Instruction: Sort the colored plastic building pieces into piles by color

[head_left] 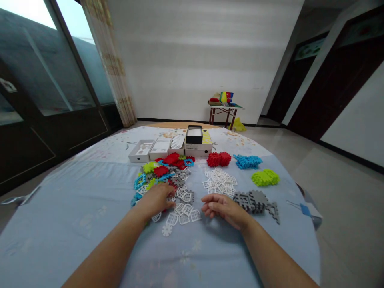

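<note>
My left hand (156, 200) reaches down onto a mixed pile of plastic building pieces, its thumb and forefinger apart beside small white lattice window pieces (187, 197). Red (161, 171), blue, green and grey notched pieces lie jumbled around it. My right hand (223, 209) hovers at the table's middle, fingers loosely bent and apart, with nothing visible in it. Just beyond it is a heap of white lattice pieces (220, 181). To its right sits a group of grey notched pieces (255, 201). A white round piece (167, 230) lies nearest me.
Sorted groups of red (219, 159), blue (248, 161) and lime green pieces (265, 177) stand at the right. Behind the mixed pile are open white boxes (160, 148) and a black box (194, 134). The round table wears a pale blue cloth (75, 224).
</note>
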Available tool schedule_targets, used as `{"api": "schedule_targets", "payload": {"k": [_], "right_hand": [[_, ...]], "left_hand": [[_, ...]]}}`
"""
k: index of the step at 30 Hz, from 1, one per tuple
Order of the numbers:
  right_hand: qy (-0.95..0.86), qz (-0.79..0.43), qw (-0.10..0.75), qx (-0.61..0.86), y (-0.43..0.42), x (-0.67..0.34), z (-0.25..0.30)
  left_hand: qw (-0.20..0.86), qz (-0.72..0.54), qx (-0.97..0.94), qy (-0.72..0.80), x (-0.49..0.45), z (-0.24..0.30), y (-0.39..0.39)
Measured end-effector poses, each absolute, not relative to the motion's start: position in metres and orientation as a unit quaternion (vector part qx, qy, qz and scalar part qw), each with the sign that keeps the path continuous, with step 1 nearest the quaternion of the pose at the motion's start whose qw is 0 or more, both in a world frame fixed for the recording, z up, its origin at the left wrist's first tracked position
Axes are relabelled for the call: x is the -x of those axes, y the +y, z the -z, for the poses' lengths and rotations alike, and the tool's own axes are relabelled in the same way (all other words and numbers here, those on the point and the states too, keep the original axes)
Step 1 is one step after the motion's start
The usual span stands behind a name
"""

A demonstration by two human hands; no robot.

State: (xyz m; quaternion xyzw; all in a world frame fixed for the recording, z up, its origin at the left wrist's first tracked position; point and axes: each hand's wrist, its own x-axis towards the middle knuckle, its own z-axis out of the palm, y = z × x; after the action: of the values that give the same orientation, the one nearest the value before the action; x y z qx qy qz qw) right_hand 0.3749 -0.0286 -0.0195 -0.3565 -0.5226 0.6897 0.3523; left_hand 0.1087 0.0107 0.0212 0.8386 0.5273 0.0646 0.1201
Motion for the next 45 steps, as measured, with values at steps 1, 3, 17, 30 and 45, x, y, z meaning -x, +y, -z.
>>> {"api": "schedule_targets", "payload": {"k": [1, 3, 17, 30, 45], "right_hand": [[-0.53, -0.684, 0.349, 0.359, -0.029, -0.374, 0.02], [-0.546, -0.672, 0.347, 0.361, -0.029, -0.374, 0.02], [-0.549, -0.655, 0.345, 0.387, -0.024, -0.375, 0.021], [-0.541, -0.657, 0.354, 0.387, -0.013, -0.372, 0.032], [-0.581, -0.617, 0.338, 0.41, -0.013, -0.37, 0.04]], "left_hand": [[0.126, -0.064, -0.837, 0.529, -0.109, -0.022, 0.01], [0.14, -0.07, -0.831, 0.534, -0.108, -0.024, 0.009], [0.168, -0.234, -0.767, 0.574, -0.109, -0.046, 0.014], [0.329, -0.265, -0.764, 0.487, -0.215, -0.044, 0.048], [0.282, -0.271, -0.769, 0.505, -0.188, -0.036, 0.037]]}}
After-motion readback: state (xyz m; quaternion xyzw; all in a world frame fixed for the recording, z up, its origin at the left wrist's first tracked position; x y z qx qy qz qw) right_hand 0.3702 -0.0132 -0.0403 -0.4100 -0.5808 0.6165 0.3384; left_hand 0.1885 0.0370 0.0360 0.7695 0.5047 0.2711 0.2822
